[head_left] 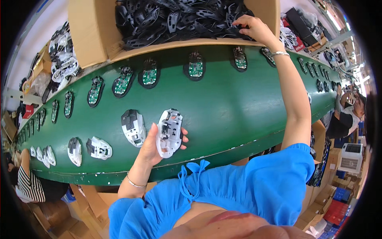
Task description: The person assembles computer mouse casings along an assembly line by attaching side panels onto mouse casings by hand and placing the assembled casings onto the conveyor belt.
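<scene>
My left hand [149,148] is closed around a white computer mouse shell [170,133], tilted so its hollow inner side with black fittings shows. Out to the far right, my right hand [253,28] reaches over the cardboard box [88,34], among a heap of black plastic mouse parts [171,20]. Its fingers are bent and apart; no part can be made out between them. Beside the left hand, a white and black mouse shell [133,128] lies on the green conveyor belt [223,115].
Mouse bases with green circuit boards [195,65] line the belt's far side. More white shells [74,151] lie at the near left. White parts [63,59] are piled beyond the belt at left. Other people sit at the far left [30,181] and far right [350,115].
</scene>
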The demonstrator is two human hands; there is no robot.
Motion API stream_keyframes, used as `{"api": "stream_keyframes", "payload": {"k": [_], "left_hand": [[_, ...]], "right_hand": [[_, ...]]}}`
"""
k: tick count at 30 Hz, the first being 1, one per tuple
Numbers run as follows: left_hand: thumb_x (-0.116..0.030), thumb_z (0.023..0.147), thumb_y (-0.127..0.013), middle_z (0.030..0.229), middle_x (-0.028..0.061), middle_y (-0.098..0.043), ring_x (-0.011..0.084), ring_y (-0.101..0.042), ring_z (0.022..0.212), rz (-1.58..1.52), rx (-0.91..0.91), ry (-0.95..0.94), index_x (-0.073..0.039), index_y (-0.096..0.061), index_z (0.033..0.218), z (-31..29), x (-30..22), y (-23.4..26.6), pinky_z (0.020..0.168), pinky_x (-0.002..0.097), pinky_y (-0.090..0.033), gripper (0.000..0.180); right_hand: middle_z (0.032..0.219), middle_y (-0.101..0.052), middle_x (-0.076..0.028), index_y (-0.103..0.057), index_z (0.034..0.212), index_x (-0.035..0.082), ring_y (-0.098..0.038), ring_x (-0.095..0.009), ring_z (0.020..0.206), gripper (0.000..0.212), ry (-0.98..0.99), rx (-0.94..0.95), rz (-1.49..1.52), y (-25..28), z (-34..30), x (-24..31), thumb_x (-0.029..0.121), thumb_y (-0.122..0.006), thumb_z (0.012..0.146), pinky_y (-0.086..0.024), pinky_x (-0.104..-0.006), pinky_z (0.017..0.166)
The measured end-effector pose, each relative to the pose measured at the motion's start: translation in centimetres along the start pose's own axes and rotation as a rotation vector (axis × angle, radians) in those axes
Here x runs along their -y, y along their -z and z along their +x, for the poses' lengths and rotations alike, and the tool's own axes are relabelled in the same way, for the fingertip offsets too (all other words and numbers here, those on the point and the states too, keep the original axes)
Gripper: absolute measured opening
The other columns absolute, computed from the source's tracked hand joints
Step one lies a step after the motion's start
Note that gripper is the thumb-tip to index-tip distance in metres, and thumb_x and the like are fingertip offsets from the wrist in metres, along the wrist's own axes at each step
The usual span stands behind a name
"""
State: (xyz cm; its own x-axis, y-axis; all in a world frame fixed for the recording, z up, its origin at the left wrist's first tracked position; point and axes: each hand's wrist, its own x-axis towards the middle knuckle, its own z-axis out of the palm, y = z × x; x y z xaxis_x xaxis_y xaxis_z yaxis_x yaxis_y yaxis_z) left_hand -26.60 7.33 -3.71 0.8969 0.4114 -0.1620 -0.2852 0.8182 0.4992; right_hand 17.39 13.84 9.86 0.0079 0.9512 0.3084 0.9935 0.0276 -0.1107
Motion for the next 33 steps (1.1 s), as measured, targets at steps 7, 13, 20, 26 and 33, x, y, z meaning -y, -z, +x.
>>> {"api": "stream_keyframes", "payload": {"k": [7,13,20,26,33], "left_hand": [[-0.049,0.096,-0.028,0.117,0.0201,-0.054,0.0292,-0.058,0.099,-0.152,-0.083,-0.018,-0.002,-0.038,0.132,1.0,-1.0,0.1,0.083,0.0421,-0.051,0.06],[-0.044,0.094,-0.047,0.102,0.0098,-0.061,0.0173,-0.059,0.091,0.121,-0.388,-0.176,-0.009,-0.049,0.117,1.3,-0.4,-1.3,0.077,0.0331,-0.05,0.043],[-0.037,0.096,-0.045,0.109,0.0011,-0.056,0.0104,-0.054,0.099,0.112,-0.347,-0.291,-0.01,-0.048,0.119,0.5,0.7,-1.8,0.085,0.0305,-0.044,0.036],[-0.038,0.095,-0.048,0.112,0.0027,-0.054,0.0107,-0.053,0.102,0.274,-0.412,-0.355,-0.008,-0.041,0.127,0.5,0.9,-2.6,0.086,0.0309,-0.045,0.045],[-0.041,0.093,-0.049,0.114,0.0057,-0.053,0.0139,-0.052,0.105,0.378,-0.472,-0.375,-0.006,-0.036,0.133,0.2,0.7,-2.8,0.088,0.0304,-0.044,0.054]], "right_hand": [[0.096,-0.067,-0.009,-0.062,0.103,0.007,-0.064,-0.02,0.085,0.026,-0.016,0.231,-0.081,-2.2,1.7,-5.5,0.015,-0.068,0.079,-0.05,-0.0313,0.078],[0.091,-0.066,0.0,-0.065,0.109,0.006,-0.062,-0.007,0.078,0.028,0.152,-0.304,-0.026,-0.8,-1.0,-4.0,0.019,-0.068,0.084,-0.045,-0.0181,0.063],[0.081,-0.064,-0.003,-0.062,0.1,0.001,-0.059,-0.007,0.062,0.018,-0.417,-0.032,1.705,-5.7,-11.9,19.6,0.003,-0.065,0.082,-0.05,-0.0206,0.053],[0.08,-0.064,-0.006,-0.059,0.094,-0.001,-0.061,-0.009,0.065,0.017,-0.514,0.167,1.752,-7.5,-13.7,25.2,0.003,-0.068,0.081,-0.051,-0.021,0.053],[0.079,-0.063,-0.007,-0.058,0.093,-0.002,-0.061,-0.01,0.066,0.02,-0.488,0.118,1.575,-7.9,-14.0,25.5,0.005,-0.07,0.079,-0.053,-0.0223,0.055]]}}
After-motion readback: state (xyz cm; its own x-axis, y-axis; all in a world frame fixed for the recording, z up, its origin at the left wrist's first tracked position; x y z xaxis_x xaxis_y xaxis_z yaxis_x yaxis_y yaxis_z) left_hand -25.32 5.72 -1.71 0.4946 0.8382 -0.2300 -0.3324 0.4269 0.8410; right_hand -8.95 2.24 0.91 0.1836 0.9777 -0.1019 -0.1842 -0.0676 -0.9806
